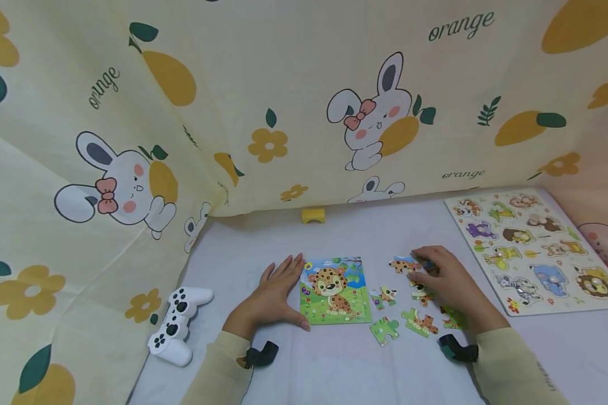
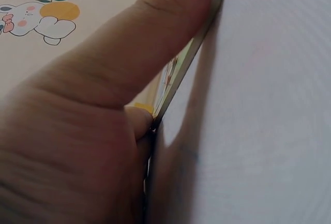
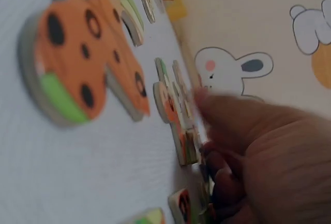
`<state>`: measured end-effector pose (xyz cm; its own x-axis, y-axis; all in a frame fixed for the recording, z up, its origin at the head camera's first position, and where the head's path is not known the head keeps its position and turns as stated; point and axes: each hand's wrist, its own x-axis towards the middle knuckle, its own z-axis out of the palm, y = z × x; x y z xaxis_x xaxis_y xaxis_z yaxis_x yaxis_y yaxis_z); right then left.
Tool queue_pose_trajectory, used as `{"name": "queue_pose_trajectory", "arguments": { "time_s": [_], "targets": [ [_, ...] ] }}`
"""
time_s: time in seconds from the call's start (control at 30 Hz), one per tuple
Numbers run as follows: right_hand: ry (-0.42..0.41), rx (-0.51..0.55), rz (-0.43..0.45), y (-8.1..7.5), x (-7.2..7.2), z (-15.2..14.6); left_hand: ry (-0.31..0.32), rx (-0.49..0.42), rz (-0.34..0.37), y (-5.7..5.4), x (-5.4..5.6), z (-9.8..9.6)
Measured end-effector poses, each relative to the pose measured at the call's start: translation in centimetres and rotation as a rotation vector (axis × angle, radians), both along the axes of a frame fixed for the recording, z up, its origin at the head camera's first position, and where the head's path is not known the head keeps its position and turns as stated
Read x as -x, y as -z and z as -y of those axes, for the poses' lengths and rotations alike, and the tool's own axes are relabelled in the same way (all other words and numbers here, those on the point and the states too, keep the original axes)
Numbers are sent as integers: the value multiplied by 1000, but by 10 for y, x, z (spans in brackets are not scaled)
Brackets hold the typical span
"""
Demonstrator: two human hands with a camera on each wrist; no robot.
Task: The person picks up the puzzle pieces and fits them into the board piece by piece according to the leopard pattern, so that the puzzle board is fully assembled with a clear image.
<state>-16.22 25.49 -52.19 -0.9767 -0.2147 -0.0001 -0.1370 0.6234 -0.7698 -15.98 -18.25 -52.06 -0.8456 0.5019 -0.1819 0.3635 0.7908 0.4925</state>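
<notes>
A square picture board [image 1: 332, 292] with a cartoon leopard lies flat on the white table. My left hand [image 1: 272, 298] rests at its left side with fingers spread, and in the left wrist view the thumb [image 2: 155, 32] lies along the board's edge. To the right are several loose jigsaw pieces, among them a green one [image 1: 384, 331] and a spotted one [image 1: 420, 322]. My right hand [image 1: 448, 281] is bent over the upper pieces, index finger and thumb apart beside a spotted blue-edged piece [image 1: 401, 265]. I cannot tell whether these fingers pinch it. The other fingertips are hidden.
A large animal peg board [image 1: 529, 239] lies at the right, beyond the right hand. A white game controller [image 1: 177, 323] sits at the table's left edge. A small yellow block [image 1: 313, 216] stands at the back, against the patterned cloth [image 1: 284, 101].
</notes>
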Motion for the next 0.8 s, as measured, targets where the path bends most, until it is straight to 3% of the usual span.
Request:
{"name": "queue_pose_trajectory", "arguments": {
  "time_s": [0.17,0.57,0.8],
  "targets": [
    [-12,-57,-49,0,-1,2,-2,-11,0,0,0,0],
    [108,-21,-13,-1,-4,10,-3,-32,3,-1,-1,0],
    [158,78,-50,-10,-10,14,-3,-25,11,-1,-1,0]
  ]
}}
